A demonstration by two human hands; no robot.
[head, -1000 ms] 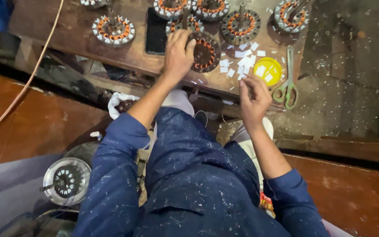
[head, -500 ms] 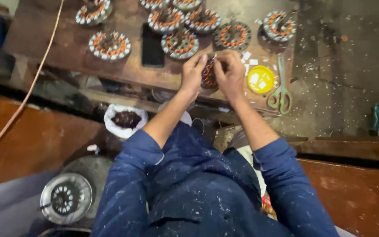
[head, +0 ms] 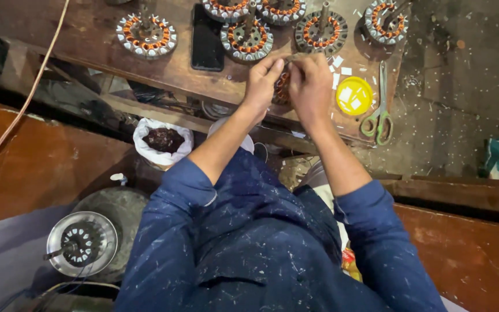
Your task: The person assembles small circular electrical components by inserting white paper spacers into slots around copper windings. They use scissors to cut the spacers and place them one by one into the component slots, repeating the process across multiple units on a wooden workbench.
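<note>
Both hands meet over one wound stator [head: 282, 88] at the near edge of the wooden worktop [head: 88, 40]. Left hand [head: 262, 81] covers its left side, right hand [head: 310, 84] its right, fingers curled down onto it, fingertips almost touching each other at the top. Both are grasping or pinching at the stator; exactly what the fingertips hold is hidden. Only a thin strip of it shows between the hands.

Around it:
- Behind the hands, well within reach: a row of similar stators, e.g. one just past the left hand [head: 247, 38] and one past the right [head: 321, 32]. One more sits further left [head: 146, 34], another at the far right corner [head: 385, 21].
- Black phone [head: 207, 39] lying flat, left of the nearer stator.
- Yellow lid [head: 354, 95] just right of the right hand, white paper slips in it, more slips scattered beside it.
- Green-handled scissors [head: 380, 112] right of the lid, at the worktop edge.
- Below the worktop: white bag [head: 162, 141] with dark contents; round metal motor cover [head: 82, 242] on the floor lower left.
- Nothing stands between hands and stator; the hands themselves block the view.

Visible part of the stator: orange-copper windings on a grey laminated core, same as the others.
</note>
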